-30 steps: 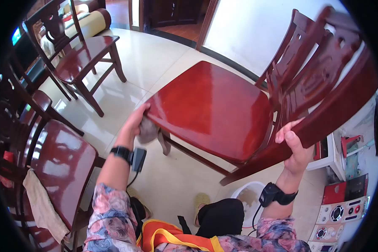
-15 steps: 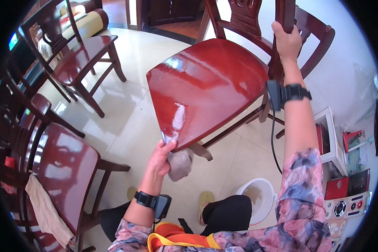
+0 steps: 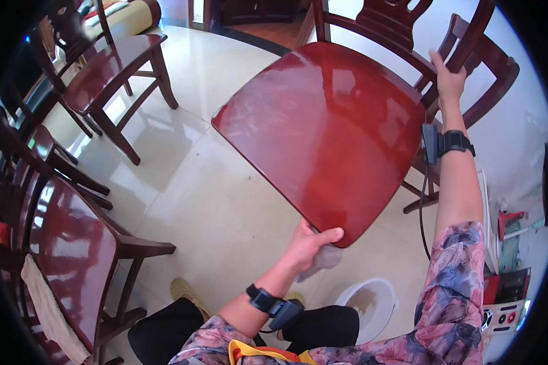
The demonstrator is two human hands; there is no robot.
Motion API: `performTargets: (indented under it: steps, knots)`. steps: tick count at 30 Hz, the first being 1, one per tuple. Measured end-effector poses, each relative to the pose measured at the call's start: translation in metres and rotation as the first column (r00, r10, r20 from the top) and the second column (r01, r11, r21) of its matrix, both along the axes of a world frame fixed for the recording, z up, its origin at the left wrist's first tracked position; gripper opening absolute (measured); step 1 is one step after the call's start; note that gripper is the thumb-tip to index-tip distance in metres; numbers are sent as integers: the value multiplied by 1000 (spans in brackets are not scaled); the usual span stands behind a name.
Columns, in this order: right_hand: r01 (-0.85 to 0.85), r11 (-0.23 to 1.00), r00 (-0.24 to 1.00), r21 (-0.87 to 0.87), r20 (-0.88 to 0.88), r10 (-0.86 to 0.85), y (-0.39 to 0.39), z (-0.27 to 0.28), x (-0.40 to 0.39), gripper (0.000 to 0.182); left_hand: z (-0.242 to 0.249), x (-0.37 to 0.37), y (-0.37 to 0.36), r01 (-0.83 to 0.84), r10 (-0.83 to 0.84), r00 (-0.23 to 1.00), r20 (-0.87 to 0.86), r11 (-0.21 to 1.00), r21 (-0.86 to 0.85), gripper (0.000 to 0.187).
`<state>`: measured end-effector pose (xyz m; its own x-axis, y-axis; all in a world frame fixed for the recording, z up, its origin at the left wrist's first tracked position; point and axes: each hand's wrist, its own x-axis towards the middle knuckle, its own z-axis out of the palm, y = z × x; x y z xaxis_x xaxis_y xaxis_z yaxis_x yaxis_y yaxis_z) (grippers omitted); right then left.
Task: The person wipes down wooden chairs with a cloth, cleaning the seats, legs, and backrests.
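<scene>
A glossy red-brown wooden chair (image 3: 335, 140) fills the middle of the view, its seat tilted toward me. My left hand (image 3: 310, 243) grips the seat's near corner, thumb on top and the other fingers hidden beneath. A greyish cloth (image 3: 324, 260) hangs under that hand, against the seat's underside. At the upper right, my right hand (image 3: 449, 79) is wrapped round the upright of the chair's backrest, with one finger extended.
Dark wooden chairs (image 3: 76, 249) stand at the left, one with a beige cloth (image 3: 50, 307) over its seat edge. A white bucket (image 3: 383, 307) of murky water is near my feet. Another chair (image 3: 493, 64) stands behind, by the wall. A speaker unit (image 3: 505, 317) sits at lower right.
The chair has turned and shifted right, its near corner now further right. Both hands have moved right with it, still holding on. The cloth has moved along with my left hand.
</scene>
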<state>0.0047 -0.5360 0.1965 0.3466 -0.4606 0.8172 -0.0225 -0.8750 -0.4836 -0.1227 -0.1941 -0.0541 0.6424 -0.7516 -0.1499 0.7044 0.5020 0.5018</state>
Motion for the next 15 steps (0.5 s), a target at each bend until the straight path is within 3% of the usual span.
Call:
performTargets:
  steps: [1, 3, 5, 7, 8, 10, 12, 13, 14, 15]
  knots:
    - [78, 996, 997, 32, -22, -78, -16, -5, 2, 55, 0, -3, -11, -15, 15, 1000, 11, 1000, -1, 59]
    - [41, 982, 998, 186, 37, -49, -52, -6, 14, 41, -3, -10, -29, -37, 35, 999, 23, 995, 95, 59]
    - [-22, 976, 988, 219, 156, -12, -76, -13, 22, 33, -5, -13, -42, -68, 67, 998, 10, 994, 91, 53]
    - [-173, 933, 966, 314, 239, 99, -92, -18, 26, 32, -5, -1, -52, -16, 23, 998, -60, 994, 112, 44]
    - [-206, 928, 959, 310, 253, 128, -98, -19, 28, 33, -8, 12, -50, -50, 58, 998, -34, 976, 214, 40]
    - [-252, 916, 937, 312, 316, 150, -115, -28, 30, 36, -19, 55, -44, -163, 196, 974, -117, 956, 245, 44]
    - [-262, 916, 932, 305, 325, 159, -126, -33, 30, 38, -33, 105, -33, -284, 320, 930, -180, 938, 200, 45]
    - [-226, 930, 941, 291, 311, 131, -121, -32, 31, 38, -22, 122, -32, -308, 321, 919, -230, 947, 91, 45]
    - [-263, 913, 933, 313, 322, 159, -123, -32, 31, 39, -19, 131, -28, -293, 315, 943, -103, 938, 186, 43]
    - [-304, 892, 924, 334, 331, 191, -132, -32, 34, 39, -12, 131, -35, -273, 293, 951, -95, 945, 180, 43]
